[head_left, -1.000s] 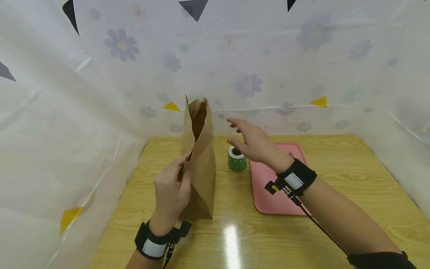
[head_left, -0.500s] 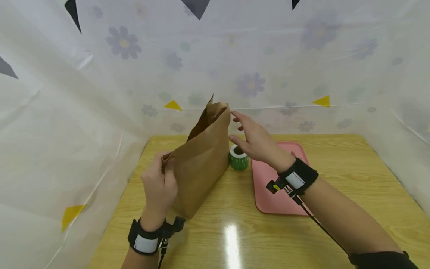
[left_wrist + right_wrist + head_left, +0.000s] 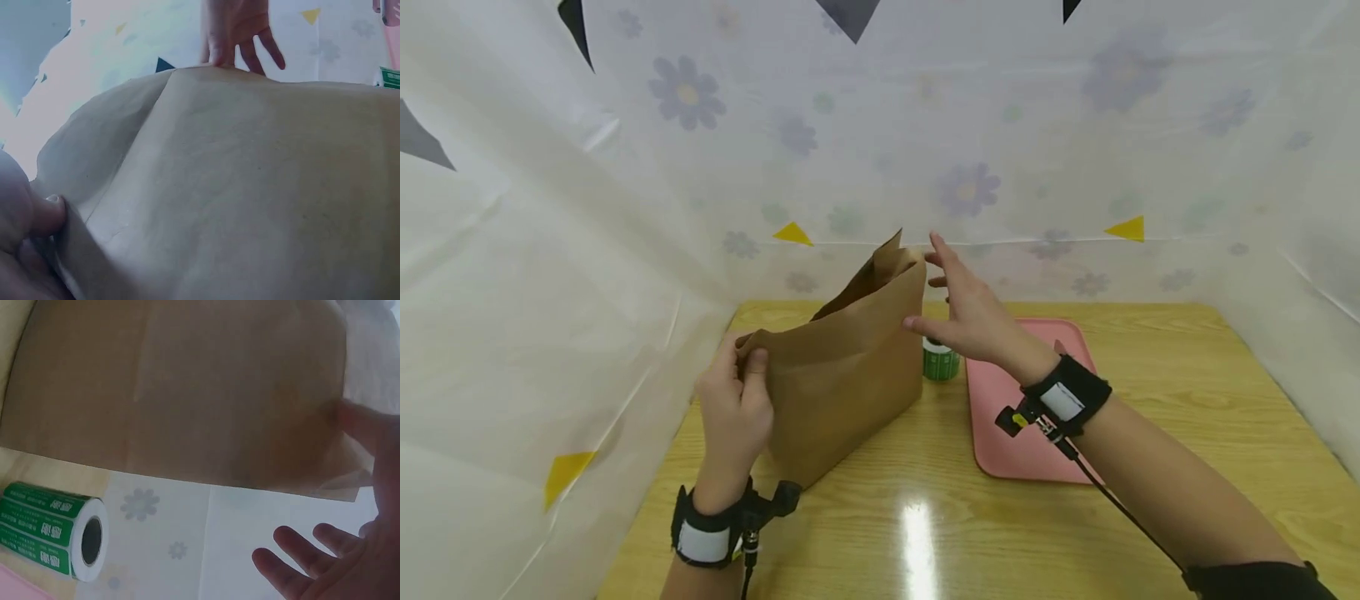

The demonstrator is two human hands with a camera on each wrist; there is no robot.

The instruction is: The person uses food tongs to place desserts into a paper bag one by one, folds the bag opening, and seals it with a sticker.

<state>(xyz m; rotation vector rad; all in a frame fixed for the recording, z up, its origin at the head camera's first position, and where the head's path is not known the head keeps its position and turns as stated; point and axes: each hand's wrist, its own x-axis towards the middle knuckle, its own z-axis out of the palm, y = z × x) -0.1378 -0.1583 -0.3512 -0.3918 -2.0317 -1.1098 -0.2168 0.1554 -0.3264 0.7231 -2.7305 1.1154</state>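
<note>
A brown paper bag point(image 3: 846, 375) stands upright but turned at an angle on the table, its top edge parted. My left hand point(image 3: 733, 408) pinches the near top corner, thumb on the outer face. At the far top edge is my right hand point(image 3: 973, 312), fingers spread and fairly straight. Its thumb point(image 3: 362, 425) lies against the bag's face in the right wrist view, while the other fingers extend past the bag's edge. Behind the bag, partly hidden by it and by the right hand, stands a roll of green labels point(image 3: 941, 364) with a white core side.
To the right of the roll lies a pink tray point(image 3: 1015, 442), partly under my right forearm. All this is on a wooden table point(image 3: 1180, 400), with white flower-printed sheeting point(image 3: 880, 125) hanging behind and at both sides.
The bag has swung round, its near corner drawn left by my left hand and its far edge moved right toward my right hand. It now overlaps part of the label roll.
</note>
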